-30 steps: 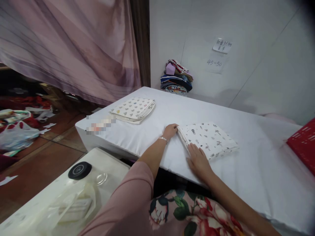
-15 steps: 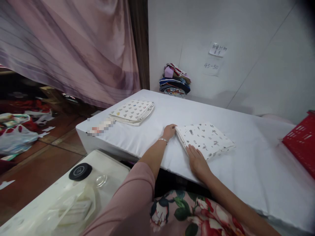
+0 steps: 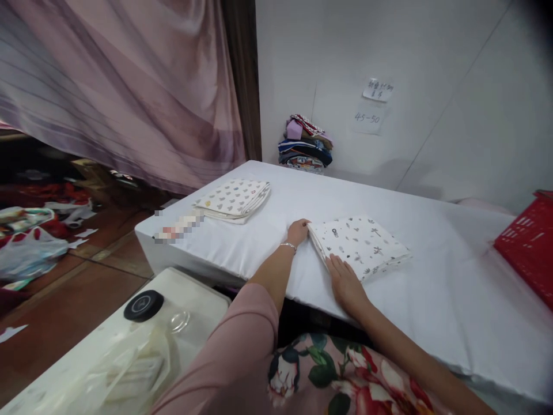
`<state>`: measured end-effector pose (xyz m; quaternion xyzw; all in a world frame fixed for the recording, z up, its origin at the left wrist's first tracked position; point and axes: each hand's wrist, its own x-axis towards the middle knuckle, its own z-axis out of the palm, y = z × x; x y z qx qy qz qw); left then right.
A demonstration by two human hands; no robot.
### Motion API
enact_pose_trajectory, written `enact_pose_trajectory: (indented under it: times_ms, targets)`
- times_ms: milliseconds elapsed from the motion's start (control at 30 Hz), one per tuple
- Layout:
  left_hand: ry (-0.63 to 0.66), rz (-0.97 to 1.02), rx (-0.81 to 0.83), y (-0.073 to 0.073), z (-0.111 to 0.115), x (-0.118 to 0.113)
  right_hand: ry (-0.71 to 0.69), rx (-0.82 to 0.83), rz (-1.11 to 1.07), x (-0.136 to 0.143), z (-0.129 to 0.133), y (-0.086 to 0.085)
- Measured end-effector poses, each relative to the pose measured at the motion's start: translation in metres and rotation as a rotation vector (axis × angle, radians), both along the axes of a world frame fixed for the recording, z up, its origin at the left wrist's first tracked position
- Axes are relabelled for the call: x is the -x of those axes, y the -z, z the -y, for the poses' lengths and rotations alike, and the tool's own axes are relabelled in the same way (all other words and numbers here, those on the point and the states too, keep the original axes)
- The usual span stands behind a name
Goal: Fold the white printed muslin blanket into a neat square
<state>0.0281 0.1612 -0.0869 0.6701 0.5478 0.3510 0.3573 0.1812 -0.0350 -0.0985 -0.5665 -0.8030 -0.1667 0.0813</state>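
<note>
A folded white cloth with small dark prints (image 3: 360, 245) lies on the white-covered table (image 3: 432, 300) in front of me. My left hand (image 3: 298, 231) pinches its left corner between thumb and fingers; a bracelet circles that wrist. Along the near edge of the cloth rests my right hand (image 3: 347, 282), its fingers stretched out flat. Farther left on the table is a second folded cloth, white with a grey pattern (image 3: 235, 197), apart from both hands.
A red plastic basket (image 3: 529, 242) stands at the right. Folded fabrics (image 3: 306, 144) are piled at the back wall. A white side table (image 3: 194, 294) at lower left holds a black round object (image 3: 143, 305) and a plastic bag (image 3: 133, 369). A curtain (image 3: 173, 86) hangs at the left.
The camera view has shifted slightly. Both hands stay at the same places on the printed cloth, which shows no visible change.
</note>
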Motion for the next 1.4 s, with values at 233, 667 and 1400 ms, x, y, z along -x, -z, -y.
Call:
enact_pose_trajectory:
  times_ms: [233,667,1400]
  targets:
    - [0.004,-0.013,-0.020,-0.003,0.002,0.002,0.011,-0.004,-0.010,0.001,-0.002,0.001]
    - [0.032,-0.002,-0.024,-0.004,0.001,0.002,0.037,0.027,-0.021,0.006,-0.001,-0.006]
    - [0.256,-0.504,0.061,-0.052,-0.015,-0.043,0.051,-0.024,-0.010,0.013,0.002,0.000]
